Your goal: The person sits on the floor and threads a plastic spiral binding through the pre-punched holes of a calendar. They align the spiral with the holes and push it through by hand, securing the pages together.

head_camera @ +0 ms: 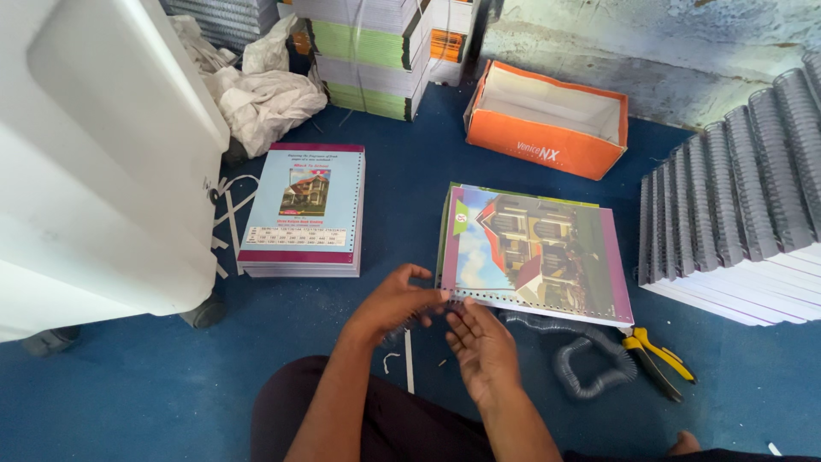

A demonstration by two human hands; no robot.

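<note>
Where the blue floor [171, 393] runs out in front of the person's knees, a punched booklet [534, 254] with a glossy house picture on its cover lies flat, its perforated long edge turned toward the person; both hands meet at the near left corner of that edge. The left hand [395, 301] curls its fingers [421, 272] over the corner and seems to pinch a short dark piece of spiral wire [400, 331] (only partly seen under the palm); the right hand [483, 346] is spread, palm up, fingertips just touching the row of holes, gripping nothing.

The booklet looks light and bendy, a thin sheaf of paper under a slick cover that would slide easily on itself; it is best taken by the punched edge or the corners, pressing the sheets together so the holes stay in line. The wire looks springy and thin, easily kinked; hold it near the end.

A grey coil of spiral binding [581, 359] loops on the floor just beside the booklet's near edge, and yellow-handled pliers [658, 359] lie touching it. To the left sits a flat stack of booklets [304, 210]; at the right edge, a sloping row of bound books [744, 205] with ridged grey spines; farther off, an open orange cardboard box [547, 120], crumpled white cloth [261, 94] and a smooth white plastic casing [94, 162].
</note>
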